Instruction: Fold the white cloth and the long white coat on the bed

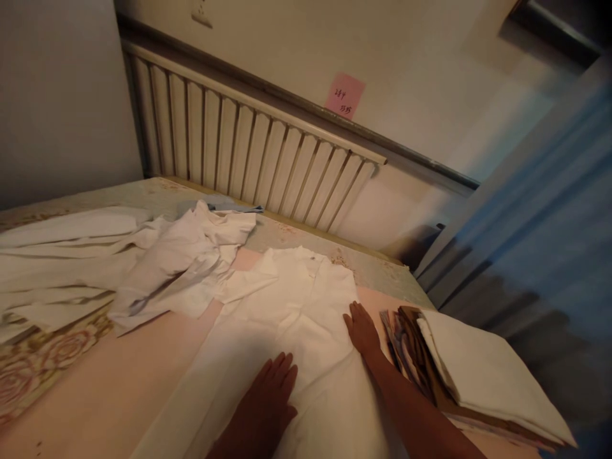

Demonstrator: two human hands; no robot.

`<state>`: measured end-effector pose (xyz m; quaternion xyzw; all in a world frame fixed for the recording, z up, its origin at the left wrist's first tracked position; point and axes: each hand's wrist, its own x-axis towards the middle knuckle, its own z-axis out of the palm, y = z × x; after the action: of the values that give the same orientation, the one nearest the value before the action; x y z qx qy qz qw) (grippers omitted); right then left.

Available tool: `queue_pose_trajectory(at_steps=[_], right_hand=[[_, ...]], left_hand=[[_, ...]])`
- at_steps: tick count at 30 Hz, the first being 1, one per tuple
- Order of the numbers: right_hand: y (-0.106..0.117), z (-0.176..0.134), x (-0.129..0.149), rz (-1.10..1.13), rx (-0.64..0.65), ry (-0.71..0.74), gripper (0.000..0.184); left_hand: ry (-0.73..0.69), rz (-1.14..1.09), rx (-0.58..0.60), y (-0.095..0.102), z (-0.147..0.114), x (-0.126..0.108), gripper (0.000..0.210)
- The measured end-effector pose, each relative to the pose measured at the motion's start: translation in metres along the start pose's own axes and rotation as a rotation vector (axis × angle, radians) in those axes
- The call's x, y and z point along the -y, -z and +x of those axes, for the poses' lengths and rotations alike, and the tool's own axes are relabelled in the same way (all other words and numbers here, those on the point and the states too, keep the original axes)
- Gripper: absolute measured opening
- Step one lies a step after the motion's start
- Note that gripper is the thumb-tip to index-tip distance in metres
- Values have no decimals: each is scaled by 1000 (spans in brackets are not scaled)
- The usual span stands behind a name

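A long white garment with short sleeves lies spread out over a pink sheet, its neck end toward the radiator. My left hand rests flat on the middle of the garment, palm down, with the thumb apart from the fingers. Farther up, at the garment's right edge, my right hand lies palm down with its fingers stretched out. Neither hand grips anything. Creases run across the cloth between the two hands. The garment's lower end passes out of view at the bottom.
Crumpled white clothes lie at the left on a rose-patterned cover. Folded cloths are stacked at the right, near a blue curtain. Behind the bed runs a radiator, with a pink paper note above it.
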<state>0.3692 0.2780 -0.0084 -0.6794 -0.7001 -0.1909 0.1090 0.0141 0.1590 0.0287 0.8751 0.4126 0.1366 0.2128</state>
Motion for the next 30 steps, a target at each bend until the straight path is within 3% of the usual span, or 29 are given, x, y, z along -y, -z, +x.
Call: queue_pose_trajectory(at_steps=[5,21,30], right_hand=[[-2,0,-1,5,-9,18,57],[-7,-2,-5,-7,-37,52,57],[-12,-2,-9,-22,-29,64,62]], left_hand=[[21,-15,30,2,-1,-2,66],[-13,27,-56,-18,-4,6,67],[46,-84,-26,-4,-5,-1,66]])
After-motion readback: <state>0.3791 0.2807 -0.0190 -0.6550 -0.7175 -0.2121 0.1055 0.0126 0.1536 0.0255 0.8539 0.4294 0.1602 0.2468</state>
